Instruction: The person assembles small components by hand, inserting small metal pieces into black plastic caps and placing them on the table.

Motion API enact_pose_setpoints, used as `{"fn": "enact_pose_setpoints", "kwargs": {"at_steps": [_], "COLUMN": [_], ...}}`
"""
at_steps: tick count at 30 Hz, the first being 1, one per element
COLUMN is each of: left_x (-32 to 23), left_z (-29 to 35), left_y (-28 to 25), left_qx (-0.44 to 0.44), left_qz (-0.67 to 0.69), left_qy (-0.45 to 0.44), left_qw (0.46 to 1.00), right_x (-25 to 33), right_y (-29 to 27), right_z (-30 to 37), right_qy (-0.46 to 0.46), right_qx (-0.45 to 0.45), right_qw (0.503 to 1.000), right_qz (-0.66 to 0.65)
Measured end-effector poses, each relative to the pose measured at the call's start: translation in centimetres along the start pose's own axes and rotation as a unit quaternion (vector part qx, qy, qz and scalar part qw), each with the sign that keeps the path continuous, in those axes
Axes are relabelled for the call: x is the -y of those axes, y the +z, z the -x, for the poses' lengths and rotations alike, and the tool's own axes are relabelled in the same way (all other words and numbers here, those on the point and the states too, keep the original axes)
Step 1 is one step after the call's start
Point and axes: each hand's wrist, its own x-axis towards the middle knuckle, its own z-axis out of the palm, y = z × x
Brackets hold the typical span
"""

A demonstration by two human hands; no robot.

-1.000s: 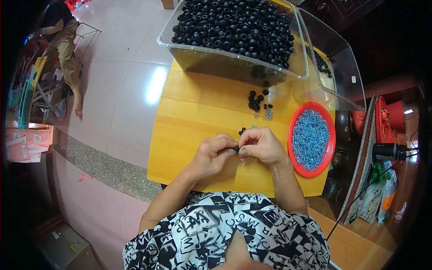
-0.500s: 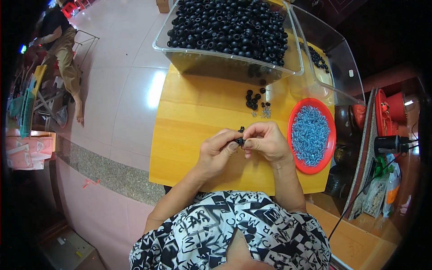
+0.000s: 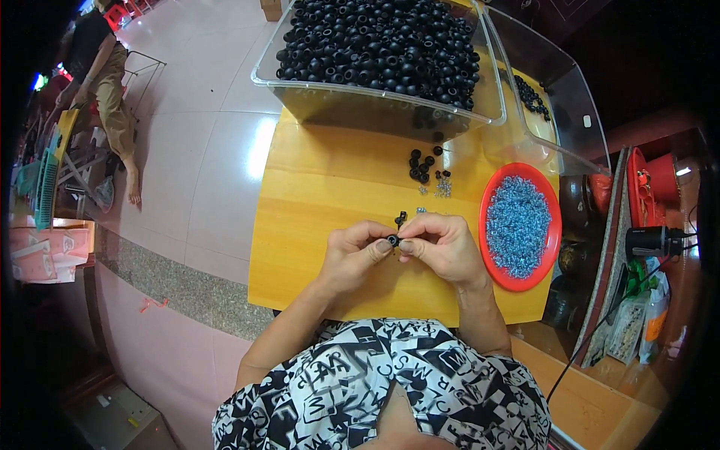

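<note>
A small black round part with a hole in it (image 3: 393, 240) is pinched between my two hands above the yellow table (image 3: 300, 195). My left hand (image 3: 352, 256) grips it from the left with thumb and forefinger. From the right, my right hand (image 3: 444, 251) presses thumb and finger against the same part; whether it also holds a smaller piece is hidden. Just beyond my fingertips lie a few small black pieces (image 3: 401, 218) and some tiny clear bluish pieces (image 3: 421, 211). Farther off are several loose black round parts (image 3: 420, 166), with tiny clear pieces (image 3: 443, 187) beside them.
A clear plastic box (image 3: 375, 94) heaped with black round parts stands at the table's far side. Right of it is another clear container (image 3: 577, 150). A red plate (image 3: 554, 240) of bluish pieces sits at the right. A person (image 3: 109, 97) is at the far left.
Both hands have come slightly nearer to me, and the black part now shows its round opening. Small pieces beyond my fingers are more exposed. The person at the far left has shifted an arm.
</note>
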Motion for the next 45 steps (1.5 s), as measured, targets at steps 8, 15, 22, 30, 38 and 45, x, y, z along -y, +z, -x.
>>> {"fn": "enact_pose_setpoints", "kwargs": {"at_steps": [8,15,22,30,38,45], "left_x": [0.8,-0.1,-0.5,-0.8,-0.3,-0.6], "left_z": [-0.3,-0.6,-0.4,-0.4,-0.5,-0.5], "left_y": [-0.5,0.1,-0.1,-0.7,-0.5,-0.2], "left_qx": [0.062,0.044,0.049,0.072,0.050,0.047], "left_qz": [0.105,-0.092,-0.209,-0.247,-0.208,-0.139], "left_qy": [-0.006,0.170,0.237,0.263,0.273,0.246], "left_qw": [0.992,0.980,0.947,0.930,0.938,0.958], "right_x": [0.2,-0.8,-1.7,-2.8,-3.3,-2.0], "right_y": [-0.1,-1.1,-1.2,-0.8,-0.6,-0.7], "right_z": [0.2,-0.2,-0.4,-0.8,-1.1,-0.6], "right_qy": [0.018,0.085,0.124,0.124,0.093,0.086], "right_qx": [-0.017,0.039,0.122,0.158,0.144,0.136], "right_qw": [0.999,0.988,0.961,0.941,0.948,0.955], "right_qz": [0.027,-0.122,-0.214,-0.274,-0.269,-0.250]}}
